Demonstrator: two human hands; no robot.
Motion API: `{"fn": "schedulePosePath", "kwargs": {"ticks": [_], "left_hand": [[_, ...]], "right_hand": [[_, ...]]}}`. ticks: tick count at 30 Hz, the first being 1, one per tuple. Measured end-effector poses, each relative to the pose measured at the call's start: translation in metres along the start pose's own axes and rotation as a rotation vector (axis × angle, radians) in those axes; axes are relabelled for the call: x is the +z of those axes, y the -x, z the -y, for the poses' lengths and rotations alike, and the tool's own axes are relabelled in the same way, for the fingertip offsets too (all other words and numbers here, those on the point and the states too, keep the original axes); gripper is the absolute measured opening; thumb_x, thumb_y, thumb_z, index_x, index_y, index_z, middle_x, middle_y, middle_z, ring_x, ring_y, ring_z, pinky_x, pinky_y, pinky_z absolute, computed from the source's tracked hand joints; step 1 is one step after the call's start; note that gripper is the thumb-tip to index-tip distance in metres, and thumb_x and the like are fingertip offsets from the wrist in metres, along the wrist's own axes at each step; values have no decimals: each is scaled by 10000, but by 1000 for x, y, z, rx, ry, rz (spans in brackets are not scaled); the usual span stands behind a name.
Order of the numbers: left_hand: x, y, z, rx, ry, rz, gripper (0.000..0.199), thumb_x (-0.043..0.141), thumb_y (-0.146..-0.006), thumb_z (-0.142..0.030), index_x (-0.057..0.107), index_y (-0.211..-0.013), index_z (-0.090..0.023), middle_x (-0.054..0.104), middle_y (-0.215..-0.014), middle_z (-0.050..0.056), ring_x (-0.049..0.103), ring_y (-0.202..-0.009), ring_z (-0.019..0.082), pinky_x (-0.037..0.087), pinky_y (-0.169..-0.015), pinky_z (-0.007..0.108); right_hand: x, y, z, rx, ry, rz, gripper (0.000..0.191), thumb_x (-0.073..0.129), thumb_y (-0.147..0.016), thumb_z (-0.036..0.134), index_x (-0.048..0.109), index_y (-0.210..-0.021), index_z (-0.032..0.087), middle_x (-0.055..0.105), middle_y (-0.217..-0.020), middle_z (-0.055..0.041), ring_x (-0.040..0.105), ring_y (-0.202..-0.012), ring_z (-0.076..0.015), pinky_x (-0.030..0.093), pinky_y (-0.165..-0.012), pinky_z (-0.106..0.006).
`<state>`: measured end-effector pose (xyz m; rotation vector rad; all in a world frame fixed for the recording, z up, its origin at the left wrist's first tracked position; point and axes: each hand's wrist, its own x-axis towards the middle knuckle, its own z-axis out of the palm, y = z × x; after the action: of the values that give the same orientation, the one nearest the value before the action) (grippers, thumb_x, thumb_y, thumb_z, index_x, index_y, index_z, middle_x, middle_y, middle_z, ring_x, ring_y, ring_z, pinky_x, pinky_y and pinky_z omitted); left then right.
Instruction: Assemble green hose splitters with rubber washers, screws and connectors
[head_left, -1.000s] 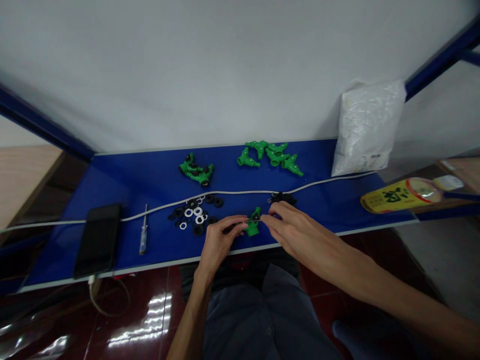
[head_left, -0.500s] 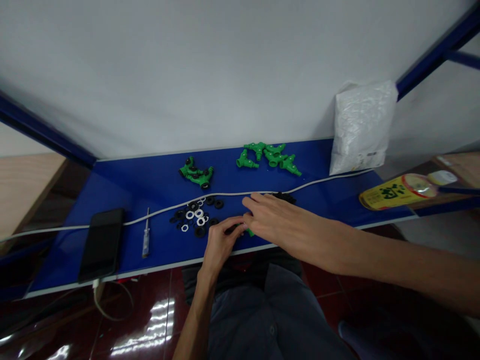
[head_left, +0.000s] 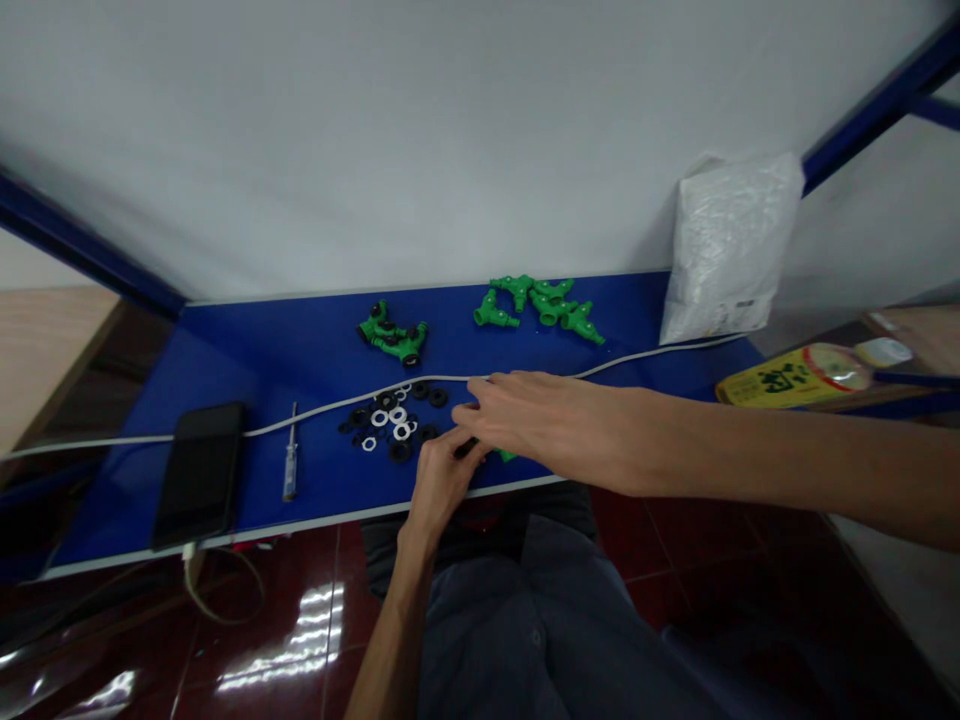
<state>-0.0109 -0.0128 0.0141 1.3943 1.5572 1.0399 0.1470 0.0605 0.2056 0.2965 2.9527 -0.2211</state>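
My left hand and my right hand meet near the front edge of the blue shelf. Both have their fingers closed around something mostly hidden. A bit of a green piece shows below my right hand; which hand grips it I cannot tell. Just left of my hands lie several black rings and white rings. Green fittings with black parts rest farther back, left of centre. Several plain green fittings lie near the wall.
A white cable runs across the shelf. At left are a black phone and a screwdriver. A white plastic bag leans on the wall at right, near a yellow-labelled bottle.
My right hand has shifted left and now overlaps my left fingertips more. The view has moved slightly, so the shelf sits a little higher.
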Motion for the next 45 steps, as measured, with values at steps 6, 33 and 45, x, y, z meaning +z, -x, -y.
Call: {"fn": "schedulePosePath", "kwargs": {"ticks": [6,33,45], "left_hand": [[1,0,0,-1,-21,5,153,706,-905,-316,815,-902,-210,768,-715,-10,672,-659,170,513,-680,242],[2,-4,6,-56,-131,11,196,713,-873,-362,813,-953,-214,756,-717,-29,649,-642,162,458,-618,238],[3,-3,1,-58,-136,13,231,711,-876,-400,832,-959,-221,758,-713,-34,663,-681,169,461,-648,239]], "right_hand": [[0,-1,-3,-2,-15,-8,265,546,-920,68,677,-1138,139,698,-1156,-125,650,-1025,-254,526,-923,-415],[16,25,-13,-1,-221,-111,321,511,-935,42,655,-1184,185,663,-1187,-97,618,-1128,-251,503,-1017,-447],[31,23,-14,-32,109,-99,343,536,-911,102,614,-1244,101,612,-1333,-196,562,-1245,-339,454,-1063,-507]]}}
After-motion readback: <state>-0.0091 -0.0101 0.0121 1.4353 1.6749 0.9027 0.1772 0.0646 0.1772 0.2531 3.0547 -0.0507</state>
